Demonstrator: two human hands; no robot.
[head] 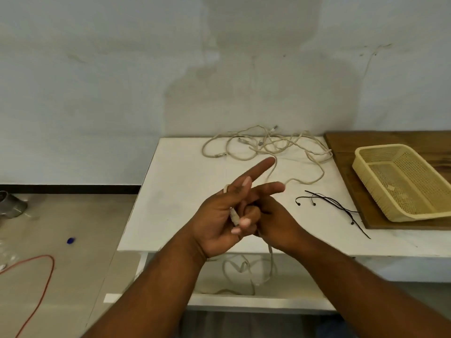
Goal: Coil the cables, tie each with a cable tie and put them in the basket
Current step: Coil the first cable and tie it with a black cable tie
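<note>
My left hand (220,215) holds the plug end of a beige cable (233,215) against its palm, with index and middle fingers stretched out. My right hand (275,220) sits just behind it, fingers curled around the same cable. The cable drops from my hands below the table's front edge in loose loops (244,272) and also runs back to a tangle of beige cables (268,143) at the rear of the white table (175,191). Several black cable ties (334,204) lie to the right of my hands. A pale yellow basket (402,181) stands empty at the right.
The basket rests on a brown wooden board (346,147) at the table's right side. On the floor to the left lie an orange cable (46,276), a small blue object (70,240) and a grey pipe fitting (11,203). A wall stands behind the table.
</note>
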